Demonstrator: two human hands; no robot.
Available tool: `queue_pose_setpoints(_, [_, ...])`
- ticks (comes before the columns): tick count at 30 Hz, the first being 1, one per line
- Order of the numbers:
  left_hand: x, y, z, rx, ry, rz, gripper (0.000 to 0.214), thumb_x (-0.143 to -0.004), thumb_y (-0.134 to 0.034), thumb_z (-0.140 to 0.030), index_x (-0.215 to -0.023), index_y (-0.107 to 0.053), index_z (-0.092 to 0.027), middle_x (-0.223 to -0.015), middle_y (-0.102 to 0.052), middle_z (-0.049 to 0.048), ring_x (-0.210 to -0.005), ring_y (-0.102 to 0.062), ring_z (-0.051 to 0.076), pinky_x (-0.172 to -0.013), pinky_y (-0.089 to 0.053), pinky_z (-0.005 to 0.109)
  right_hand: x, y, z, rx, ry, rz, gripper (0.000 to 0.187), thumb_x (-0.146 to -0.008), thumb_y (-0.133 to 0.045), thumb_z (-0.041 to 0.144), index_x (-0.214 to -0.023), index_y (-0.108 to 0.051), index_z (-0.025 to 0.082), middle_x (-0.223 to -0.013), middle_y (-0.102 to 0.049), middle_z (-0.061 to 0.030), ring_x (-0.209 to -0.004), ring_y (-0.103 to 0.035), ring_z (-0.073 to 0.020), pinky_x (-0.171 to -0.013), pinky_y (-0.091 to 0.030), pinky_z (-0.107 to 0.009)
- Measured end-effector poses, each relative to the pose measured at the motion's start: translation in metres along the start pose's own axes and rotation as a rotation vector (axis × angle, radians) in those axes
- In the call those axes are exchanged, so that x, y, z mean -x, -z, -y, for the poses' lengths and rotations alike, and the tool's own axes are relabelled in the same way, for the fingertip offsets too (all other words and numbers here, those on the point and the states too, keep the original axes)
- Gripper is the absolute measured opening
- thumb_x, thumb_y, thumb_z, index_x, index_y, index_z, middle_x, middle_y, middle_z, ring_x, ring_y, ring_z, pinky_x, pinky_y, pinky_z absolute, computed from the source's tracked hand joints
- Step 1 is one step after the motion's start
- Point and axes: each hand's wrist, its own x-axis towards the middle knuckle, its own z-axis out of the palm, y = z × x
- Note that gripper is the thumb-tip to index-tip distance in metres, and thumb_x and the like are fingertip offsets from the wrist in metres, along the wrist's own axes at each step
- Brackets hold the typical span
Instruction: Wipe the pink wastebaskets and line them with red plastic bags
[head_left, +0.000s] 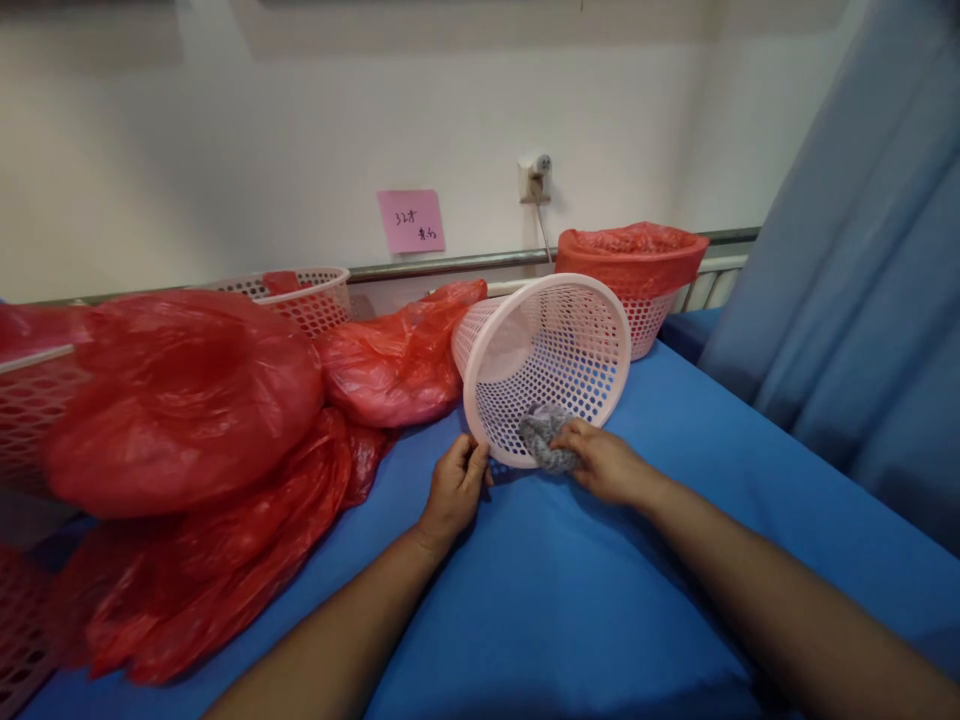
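Note:
A white perforated plastic basket (pixel 555 340) lies on its side on the blue sheet (pixel 585 590), its mouth facing me. My left hand (pixel 455 487) is closed on the lower left of the basket's rim. My right hand (pixel 606 462) grips a grey crumpled cloth (pixel 545 437) at the rim's bottom edge, pressed against the basket's mouth.
Red plastic bags (pixel 187 400) are piled at the left, with another red bag (pixel 397 360) behind the basket. A white basket lined with a red bag (pixel 637 265) stands at the back right. More white baskets (pixel 315 295) stand at the left. A blue curtain (pixel 862 280) hangs at the right.

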Motion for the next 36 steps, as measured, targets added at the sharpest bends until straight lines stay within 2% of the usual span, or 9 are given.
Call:
queue_pose_setpoints(3, [0.0,0.0,0.001,-0.011,0.002,0.041,0.051,-0.099,-0.046,-0.063,-0.075,-0.058,-0.02,-0.057,-0.064,-0.0009,-0.051,-0.061,0.013,-0.055,-0.051,0.025,0.001,-0.012,0.017,-0.117,0.1,0.132,0.053,-0.075,-0.069,0.007,-0.124,-0.066,0.027,-0.116,-0.062,-0.0047,-0.11,-0.063,-0.0211,-0.1,-0.052,-0.037])
queue_pose_setpoints(5, [0.0,0.001,0.003,-0.017,0.004,0.045,0.056,-0.099,-0.044,-0.067,-0.074,-0.059,-0.019,-0.06,-0.067,0.0011,-0.053,-0.063,0.014,-0.056,-0.052,0.026,0.0,-0.009,0.015,-0.073,0.085,0.136,0.053,-0.073,-0.068,0.006,-0.122,-0.068,0.026,-0.115,-0.064,-0.0041,-0.109,-0.064,-0.0206,-0.099,-0.052,-0.036])
queue_pose_setpoints(10, [-0.003,0.007,0.004,-0.028,0.003,-0.012,0.059,-0.099,-0.041,-0.069,-0.07,-0.057,-0.02,-0.059,-0.061,-0.0008,-0.049,-0.057,0.012,-0.052,-0.049,0.024,-0.006,0.027,-0.022,0.267,-0.19,-0.12,0.043,-0.077,-0.058,0.002,-0.113,-0.072,0.022,-0.114,-0.065,-0.0097,-0.101,-0.065,-0.026,-0.091,-0.052,-0.041])
queue_pose_setpoints(13, [-0.003,0.007,0.004,-0.026,0.002,0.004,0.056,-0.1,-0.043,-0.066,-0.072,-0.057,-0.02,-0.06,-0.061,-0.0009,-0.052,-0.058,0.013,-0.054,-0.049,0.024,-0.005,0.034,-0.033,0.377,-0.258,-0.21,0.045,-0.079,-0.053,0.0,-0.113,-0.072,0.023,-0.115,-0.065,-0.0098,-0.099,-0.064,-0.0252,-0.092,-0.051,-0.041])
queue_pose_setpoints(20, [-0.001,-0.007,0.008,-0.009,0.029,0.177,0.03,-0.09,-0.067,-0.047,-0.095,-0.067,-0.018,-0.071,-0.071,0.0006,-0.064,-0.068,0.017,-0.065,-0.055,0.028,-0.004,-0.003,-0.003,0.07,-0.013,0.033,0.051,-0.073,-0.06,-0.001,-0.117,-0.066,0.025,-0.117,-0.063,-0.0065,-0.111,-0.062,-0.023,-0.1,-0.051,-0.039])
queue_pose_setpoints(24, [-0.002,-0.01,0.01,0.014,0.042,0.233,0.029,-0.089,-0.066,-0.046,-0.089,-0.068,-0.018,-0.071,-0.073,0.0022,-0.066,-0.07,0.018,-0.066,-0.056,0.029,-0.005,-0.005,0.008,-0.015,0.056,0.096,0.052,-0.077,-0.067,0.004,-0.124,-0.062,0.025,-0.121,-0.062,-0.0051,-0.116,-0.061,-0.0207,-0.103,-0.05,-0.038])
queue_pose_setpoints(28, [-0.002,-0.007,0.011,0.049,0.058,0.136,0.031,-0.097,-0.054,-0.05,-0.093,-0.059,-0.019,-0.071,-0.072,0.0009,-0.062,-0.067,0.015,-0.06,-0.054,0.026,-0.006,0.015,-0.006,0.143,-0.006,0.095,0.05,-0.076,-0.064,0.001,-0.123,-0.065,0.021,-0.119,-0.063,-0.0083,-0.111,-0.062,-0.0233,-0.099,-0.051,-0.038])
queue_pose_setpoints(32, [-0.002,-0.003,0.01,0.073,0.048,0.009,0.033,-0.099,-0.05,-0.053,-0.094,-0.051,-0.021,-0.064,-0.063,-0.0046,-0.054,-0.059,0.012,-0.054,-0.051,0.022,-0.006,0.036,-0.027,0.368,-0.21,-0.06,0.041,-0.082,-0.056,0.003,-0.118,-0.069,0.017,-0.113,-0.063,-0.0137,-0.1,-0.064,-0.0277,-0.09,-0.051,-0.043])
queue_pose_setpoints(36, [-0.001,-0.003,0.011,0.071,0.035,-0.004,0.032,-0.1,-0.049,-0.052,-0.097,-0.053,-0.02,-0.065,-0.062,-0.0049,-0.056,-0.059,0.011,-0.055,-0.051,0.022,-0.002,0.024,-0.017,0.373,-0.14,-0.033,0.041,-0.08,-0.054,0.002,-0.113,-0.07,0.02,-0.109,-0.063,-0.012,-0.096,-0.063,-0.0251,-0.087,-0.052,-0.04])
